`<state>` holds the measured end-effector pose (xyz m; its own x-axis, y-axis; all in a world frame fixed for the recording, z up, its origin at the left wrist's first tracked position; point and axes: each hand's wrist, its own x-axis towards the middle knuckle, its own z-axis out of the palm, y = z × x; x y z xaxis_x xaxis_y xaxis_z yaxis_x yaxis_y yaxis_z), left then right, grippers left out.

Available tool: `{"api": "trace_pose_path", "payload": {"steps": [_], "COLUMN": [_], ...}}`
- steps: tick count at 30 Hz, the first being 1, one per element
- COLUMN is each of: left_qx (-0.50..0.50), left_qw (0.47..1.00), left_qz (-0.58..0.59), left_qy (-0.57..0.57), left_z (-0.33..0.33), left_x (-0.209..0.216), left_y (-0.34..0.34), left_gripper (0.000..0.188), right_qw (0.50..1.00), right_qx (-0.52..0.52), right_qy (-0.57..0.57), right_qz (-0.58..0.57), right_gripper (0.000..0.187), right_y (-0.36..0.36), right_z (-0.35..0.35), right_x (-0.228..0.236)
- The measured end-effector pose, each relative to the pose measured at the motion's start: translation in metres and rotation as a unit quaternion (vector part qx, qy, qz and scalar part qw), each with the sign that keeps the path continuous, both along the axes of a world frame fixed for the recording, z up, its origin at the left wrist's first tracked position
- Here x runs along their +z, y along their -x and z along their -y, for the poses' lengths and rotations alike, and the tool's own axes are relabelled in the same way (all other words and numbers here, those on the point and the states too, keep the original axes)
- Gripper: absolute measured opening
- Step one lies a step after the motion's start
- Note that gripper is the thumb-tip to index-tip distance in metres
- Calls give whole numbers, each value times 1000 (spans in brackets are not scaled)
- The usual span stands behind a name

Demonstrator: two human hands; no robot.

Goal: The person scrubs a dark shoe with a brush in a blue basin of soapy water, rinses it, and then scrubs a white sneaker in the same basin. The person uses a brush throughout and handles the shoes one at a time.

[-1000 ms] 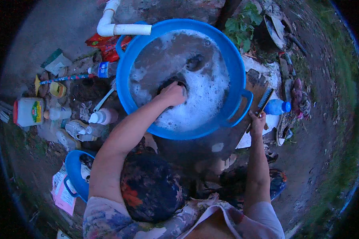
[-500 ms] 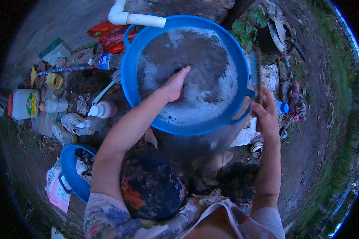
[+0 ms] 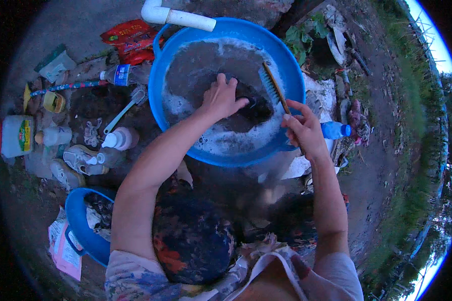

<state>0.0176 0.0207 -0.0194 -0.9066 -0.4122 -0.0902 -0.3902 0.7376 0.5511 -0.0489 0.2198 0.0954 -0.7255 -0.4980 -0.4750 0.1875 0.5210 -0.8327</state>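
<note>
I locate the dark item (image 3: 257, 109) at four o'clock from the middle of the large blue tub (image 3: 157, 100), partly under cloudy, sudsy water; its kind I cannot confirm. I judge it waterlogged, heavier than when dry, and slippery from suds; whether it is soft or stiff I cannot establish. The firmest hold would probably be from above, thumb against one side and fingers around the other.

The left hand (image 3: 222, 98) lies over the water, fingers loosely spread and thumb wide, its tip beside the item; contact is uncertain, and I see nothing clasped.

The right hand (image 3: 305, 129), at four o'clock, pinches the handle end of a brush (image 3: 274, 85), which slants up toward two o'clock, pale bristles facing the tub's middle. I judge the brush light and rigid, best held at its handle, clear of the bristles.

Farther out, I record a white pipe (image 3: 191, 20) over the rim at eleven o'clock, a red bag (image 3: 130, 37) at ten, pale shoes (image 3: 80, 159) at eight, and a blue-capped bottle (image 3: 335, 130) between three and four.
</note>
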Motion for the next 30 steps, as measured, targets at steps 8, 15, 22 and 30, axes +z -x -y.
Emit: {"api": "trace_pose_path", "payload": {"steps": [8,15,22,30], "left_qx": [43,-16,37,365], "left_qw": [966,973,948,639], "left_qz": [-170,-226,-290,-226], "left_qy": [-188,-36,-124,-639], "left_z": [22,27,23,40], "left_x": [-29,-11,-19,-21], "left_y": [5,-6,5,6], "left_gripper": [18,17,21,72], "right_qw": [959,810,819,942], "right_qx": [234,341,332,21], "right_qy": [-133,-225,-77,173], "right_qz": [-84,-421,-463,286], "right_gripper": [38,38,32,31], "right_y": [0,2,32,18], "right_z": [1,26,83,71], "right_x": [16,1,-94,-66]}}
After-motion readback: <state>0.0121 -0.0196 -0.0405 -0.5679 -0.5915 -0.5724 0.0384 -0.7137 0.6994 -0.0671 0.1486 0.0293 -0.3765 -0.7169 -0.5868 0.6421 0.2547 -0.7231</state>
